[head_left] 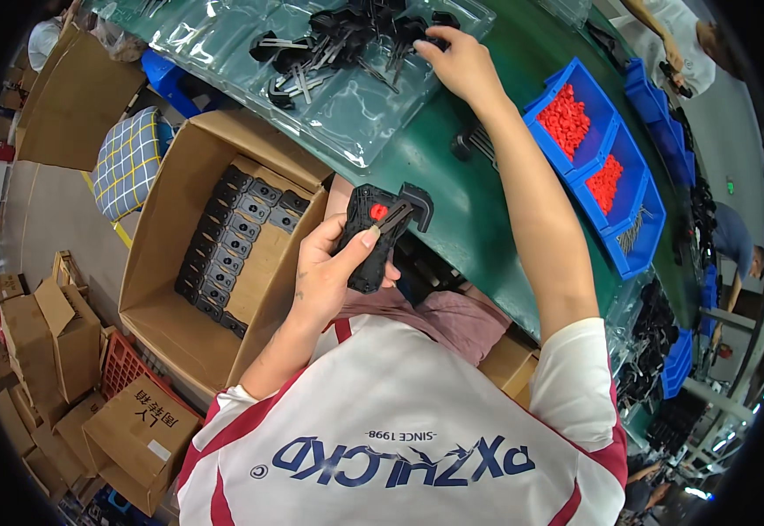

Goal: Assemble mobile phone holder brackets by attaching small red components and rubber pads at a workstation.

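A black, red-centred housing [369,261] tilts by the counter's [434,158] near edge; metal-stemmed black pieces [336,42] heap on a clear tray [347,127].

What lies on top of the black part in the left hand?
A red piece and a dark strip; whatever lies beneath the left thumb is covered.

Bare green table [439,197] leaves a lane between the clear tray [360,123] and the right forearm [535,188], partly blocked by a small black part [464,144] near that arm; blue bins [608,105] stand beyond it. In the cardboard box [268,140], open floor runs right of the stacked black pieces [220,254], but the left hand [325,254], gripping a black device [364,237], crowds the right rim.
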Tool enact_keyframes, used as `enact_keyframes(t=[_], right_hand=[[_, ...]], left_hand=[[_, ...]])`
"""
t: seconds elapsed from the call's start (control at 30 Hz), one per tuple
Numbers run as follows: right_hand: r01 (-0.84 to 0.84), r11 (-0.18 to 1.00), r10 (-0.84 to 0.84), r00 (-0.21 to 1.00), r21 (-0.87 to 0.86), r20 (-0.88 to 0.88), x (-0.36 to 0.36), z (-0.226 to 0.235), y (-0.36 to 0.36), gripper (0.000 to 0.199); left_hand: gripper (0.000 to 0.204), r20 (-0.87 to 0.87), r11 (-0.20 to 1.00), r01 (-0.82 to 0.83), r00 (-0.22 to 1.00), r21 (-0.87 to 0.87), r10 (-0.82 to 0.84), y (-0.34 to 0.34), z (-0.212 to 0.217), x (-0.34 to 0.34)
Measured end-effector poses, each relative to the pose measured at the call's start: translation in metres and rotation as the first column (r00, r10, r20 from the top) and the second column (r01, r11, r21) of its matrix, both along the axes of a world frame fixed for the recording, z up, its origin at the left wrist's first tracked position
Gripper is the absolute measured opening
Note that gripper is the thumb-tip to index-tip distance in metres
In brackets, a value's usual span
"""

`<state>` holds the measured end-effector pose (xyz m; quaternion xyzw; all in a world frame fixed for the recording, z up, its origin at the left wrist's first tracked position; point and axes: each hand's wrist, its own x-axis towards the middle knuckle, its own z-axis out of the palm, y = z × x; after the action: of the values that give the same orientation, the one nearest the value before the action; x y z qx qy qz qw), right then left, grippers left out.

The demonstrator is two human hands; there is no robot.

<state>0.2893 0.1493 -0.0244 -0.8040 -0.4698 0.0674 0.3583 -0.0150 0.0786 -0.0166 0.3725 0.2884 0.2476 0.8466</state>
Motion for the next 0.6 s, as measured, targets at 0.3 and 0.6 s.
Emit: enact_keyframes(t=[0.3,0.6], right_hand=[[-0.082,0.934,0.050,0.994,-0.348,-0.100,0.012,0.072,0.006,0.032],[-0.076,0.976,0.030,0.976,-0.204,-0.218,-0.024,0.089,-0.083,0.017]], left_hand=[[0.021,0.015,0.999,0.040,0.999,-0.024,-0.040,0.007,-0.001,-0.006],[0.026,0.135,0.981,0.191,0.974,-0.041,-0.184,0.003,-0.007,0.007]])
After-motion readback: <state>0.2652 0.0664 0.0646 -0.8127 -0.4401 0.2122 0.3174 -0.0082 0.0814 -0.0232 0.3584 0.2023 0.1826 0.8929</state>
